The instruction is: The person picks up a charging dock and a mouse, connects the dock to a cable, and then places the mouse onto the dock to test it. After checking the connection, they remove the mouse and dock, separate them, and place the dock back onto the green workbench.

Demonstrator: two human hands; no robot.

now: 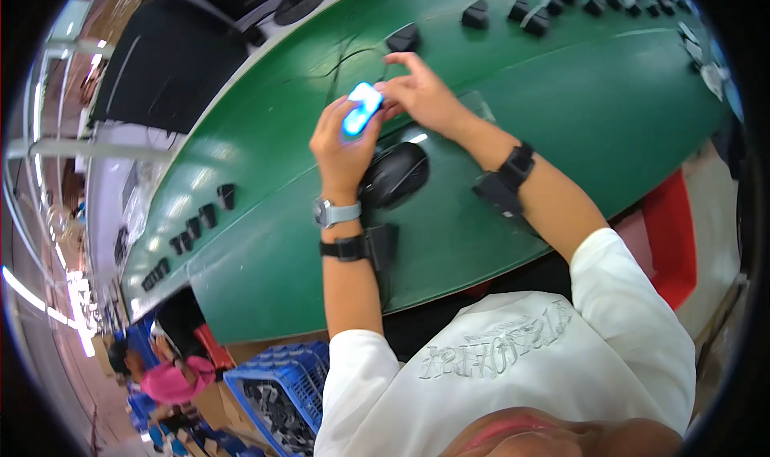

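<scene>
A small device with a glaring blue-white lit face (362, 108) is gripped between the thumb and fingers of my left hand (341, 148). Its details are lost in the glow. At the device's upper right edge, my right hand (417, 96) has its thumb and some fingers pinched together, with one finger raised off. What sits in that pinch is hidden. Just below both hands, a smooth rounded black object (395, 174) rests on the green table (281, 256). A thin dark cable (346, 58) lies on the table beyond my left hand.
Black wedge-shaped pieces (475, 14) are spread along the far side, and another row (207, 215) stands at left. A dark monitor (172, 52) is at far left. Below the table edge are a blue crate (277, 357) of dark parts and a red bin (672, 240). Another person (172, 377) sits lower left.
</scene>
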